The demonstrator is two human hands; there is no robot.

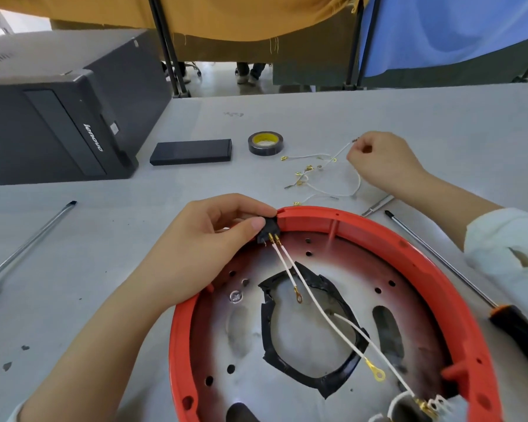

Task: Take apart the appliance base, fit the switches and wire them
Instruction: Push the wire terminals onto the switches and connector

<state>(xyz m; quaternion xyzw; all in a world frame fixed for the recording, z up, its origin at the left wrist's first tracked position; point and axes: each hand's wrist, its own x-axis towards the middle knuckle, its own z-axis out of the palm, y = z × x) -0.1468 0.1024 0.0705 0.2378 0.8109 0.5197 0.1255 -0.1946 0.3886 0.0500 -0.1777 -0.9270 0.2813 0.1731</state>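
- Grey tabletop (287, 117) fills the view, with a black computer tower (58, 117) lying at far left and yellow and blue cloth hanging behind.
- The red appliance base (409, 248) lies open side up at the near edge, its metal floor showing holes and a black-taped opening.
- The left hand (201, 239) reaches in from the lower left, forearm angled up; thumb and curled fingers pinch a black switch (269, 229) set against the base's rim.
- Two white wires (311, 293) run from the switch across the floor, ending in gold ring terminals.
- The right hand (381, 159) stretches out beyond the base, fingers curled, pinching one end of a loose white wire (342, 152) above a tangle of others.
- A tape roll (265, 143), a black box (191, 151) and screwdrivers (470, 290) lie around.
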